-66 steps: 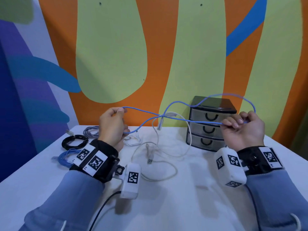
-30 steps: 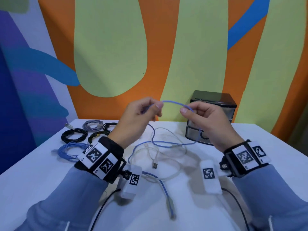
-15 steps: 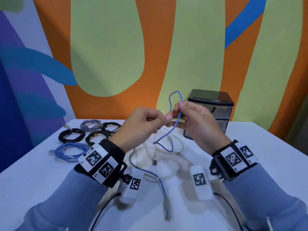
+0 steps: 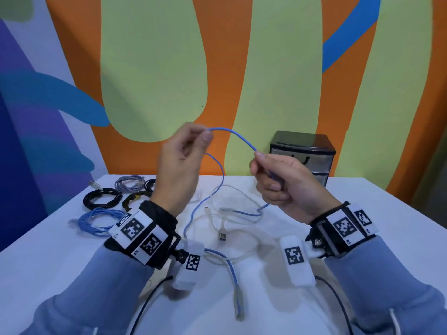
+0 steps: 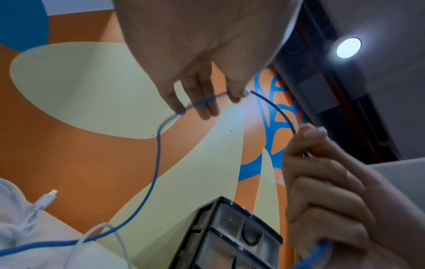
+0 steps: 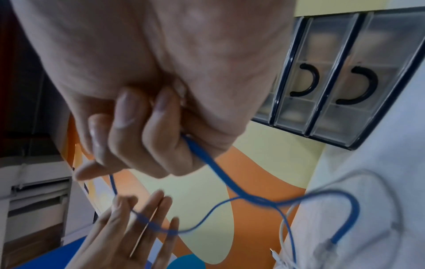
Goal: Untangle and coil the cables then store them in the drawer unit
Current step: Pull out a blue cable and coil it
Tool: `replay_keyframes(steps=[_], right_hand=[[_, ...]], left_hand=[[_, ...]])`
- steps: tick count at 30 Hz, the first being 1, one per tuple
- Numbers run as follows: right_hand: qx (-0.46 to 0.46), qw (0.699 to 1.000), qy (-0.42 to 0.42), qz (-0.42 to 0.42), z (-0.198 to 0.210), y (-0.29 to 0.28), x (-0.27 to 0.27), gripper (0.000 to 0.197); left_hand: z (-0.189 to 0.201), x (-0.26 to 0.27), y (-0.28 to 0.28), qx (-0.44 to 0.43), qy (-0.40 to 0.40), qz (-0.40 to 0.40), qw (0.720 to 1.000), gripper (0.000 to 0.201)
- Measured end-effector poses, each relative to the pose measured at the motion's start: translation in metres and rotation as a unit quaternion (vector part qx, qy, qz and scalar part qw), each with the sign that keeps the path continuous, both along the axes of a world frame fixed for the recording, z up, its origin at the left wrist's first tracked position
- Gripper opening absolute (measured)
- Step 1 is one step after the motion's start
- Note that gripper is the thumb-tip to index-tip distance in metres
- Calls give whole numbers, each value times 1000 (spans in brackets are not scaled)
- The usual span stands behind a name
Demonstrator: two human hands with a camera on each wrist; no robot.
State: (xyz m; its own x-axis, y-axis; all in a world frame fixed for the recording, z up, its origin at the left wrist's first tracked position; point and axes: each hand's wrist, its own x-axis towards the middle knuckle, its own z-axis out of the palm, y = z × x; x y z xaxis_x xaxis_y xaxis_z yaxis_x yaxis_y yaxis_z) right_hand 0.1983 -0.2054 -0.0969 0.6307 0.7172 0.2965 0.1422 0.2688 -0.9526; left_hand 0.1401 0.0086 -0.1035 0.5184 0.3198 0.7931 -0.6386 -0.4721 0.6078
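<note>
A thin blue cable (image 4: 238,137) arcs in the air between my two hands above the white table (image 4: 377,228). My left hand (image 4: 183,155) pinches it between thumb and forefinger, the other fingers loosely spread (image 5: 202,102). My right hand (image 4: 278,180) has its fingers curled round the cable (image 6: 202,156). From both hands the cable hangs down to the table, one end plug (image 4: 239,308) lying near the front. A loose white cable (image 4: 232,240) lies tangled under it. The black drawer unit (image 4: 302,151) stands behind my right hand, drawers closed.
Several coiled cables lie at the table's left back: a blue coil (image 4: 96,221), black coils (image 4: 101,198) and a grey coil (image 4: 129,182). A painted wall rises directly behind the table.
My hands, which met with a small upright loop between them, have drawn apart. The blue cable now spans them as a wide arc, and my left hand has risen.
</note>
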Motion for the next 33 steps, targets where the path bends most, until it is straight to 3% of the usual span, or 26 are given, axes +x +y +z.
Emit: replay_keyframes(steps=[3, 5, 10, 13, 16, 18, 20, 22, 25, 27, 30, 33], right_hand=[[28, 999, 20, -2, 0, -3, 6, 31], [36, 999, 18, -11, 1, -3, 6, 30], [115, 992, 48, -34, 4, -4, 7, 34], [152, 985, 69, -33, 4, -6, 12, 44], [184, 977, 105, -24, 1, -7, 19, 46], [179, 977, 84, -76, -1, -3, 20, 42], [156, 978, 32, -136, -6, 4, 18, 36], [120, 978, -31, -169, -11, 9, 15, 33], [32, 968, -147, -199, -17, 14, 8, 29], [-11, 965, -179, -191, -19, 14, 6, 30], [-37, 971, -166, -168, -16, 10, 9, 30], [-33, 995, -84, -52, -9, 4, 6, 38]], left_hand=[[3, -1, 9, -100, -55, 59, 992, 17], [-1, 1, 16, -97, -43, 108, 988, 20], [-10, 4, 16, 90, 114, 123, 982, 16], [-10, -2, 3, 240, 208, 103, 943, 16], [-10, -9, -17, 345, 295, 15, 891, 20], [-10, -15, -31, 398, 315, -32, 861, 22], [-11, -19, -42, 417, 317, -77, 849, 25], [-10, -22, -49, 406, 302, -112, 855, 27], [-4, -26, -49, 330, 243, -132, 902, 22], [2, -27, -43, 278, 199, -127, 931, 25], [11, -25, -27, 160, 142, -106, 971, 32], [16, -23, -10, 49, 98, -74, 991, 40]])
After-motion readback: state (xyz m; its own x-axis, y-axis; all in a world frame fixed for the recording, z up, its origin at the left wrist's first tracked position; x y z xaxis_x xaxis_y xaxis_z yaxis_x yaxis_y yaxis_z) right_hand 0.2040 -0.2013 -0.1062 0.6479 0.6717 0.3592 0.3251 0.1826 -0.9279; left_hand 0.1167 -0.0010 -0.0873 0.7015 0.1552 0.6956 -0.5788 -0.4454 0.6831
